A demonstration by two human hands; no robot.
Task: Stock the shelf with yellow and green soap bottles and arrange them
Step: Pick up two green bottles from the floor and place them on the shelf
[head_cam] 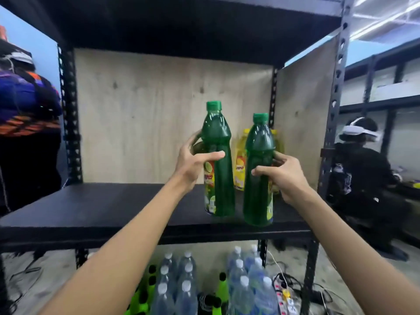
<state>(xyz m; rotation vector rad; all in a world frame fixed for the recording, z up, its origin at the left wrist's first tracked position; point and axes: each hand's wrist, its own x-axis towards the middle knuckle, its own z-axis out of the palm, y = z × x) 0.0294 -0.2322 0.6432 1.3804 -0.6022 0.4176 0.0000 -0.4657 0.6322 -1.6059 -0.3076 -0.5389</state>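
Two green soap bottles are over the right part of the black shelf board (91, 208). My left hand (193, 162) grips the left green bottle (221, 178) at its waist. My right hand (285, 176) grips the right green bottle (259, 178), which stands at the shelf's front edge. Both bottles are upright with green caps. Behind them, against the plywood back wall, stand yellow soap bottles (241, 160), mostly hidden by the green ones.
The shelf's left half is bare, with plywood (159, 110) at the back and right side. Under the shelf are packs of water bottles (245, 289), neon green bottles (145, 289) and a power strip (286, 296). A person (25, 123) stands at left, another (363, 178) crouches at right.
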